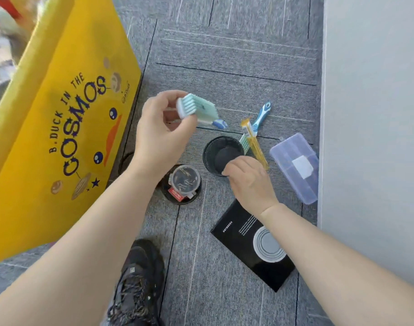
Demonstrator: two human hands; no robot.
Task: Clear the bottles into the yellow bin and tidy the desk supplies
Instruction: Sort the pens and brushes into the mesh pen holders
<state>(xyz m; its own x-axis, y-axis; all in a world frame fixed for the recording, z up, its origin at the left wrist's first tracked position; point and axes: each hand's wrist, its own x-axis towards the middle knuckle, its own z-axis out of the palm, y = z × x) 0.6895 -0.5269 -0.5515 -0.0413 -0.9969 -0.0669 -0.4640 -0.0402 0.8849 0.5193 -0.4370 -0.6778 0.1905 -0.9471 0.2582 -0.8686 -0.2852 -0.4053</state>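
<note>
My left hand (164, 131) is raised above the carpet and pinches a mint-green bundle of flat sticks (197, 109). My right hand (248, 180) grips the near rim of a black mesh pen cup (221, 155) standing upright on the floor. Just right of the cup lie a yellow packet (254, 141), a green strip (244, 142) and a blue-and-white utility knife (261, 117). The yellow bin (60, 128) with purple lettering stands at the left; blurred items show inside its top.
A second black holder (181, 183) with a round clear box and a red pack sits near my left forearm. A clear plastic case (295, 167) lies at right by a white wall (370, 137). A black notebook (253, 245) and my shoe (137, 283) are nearer.
</note>
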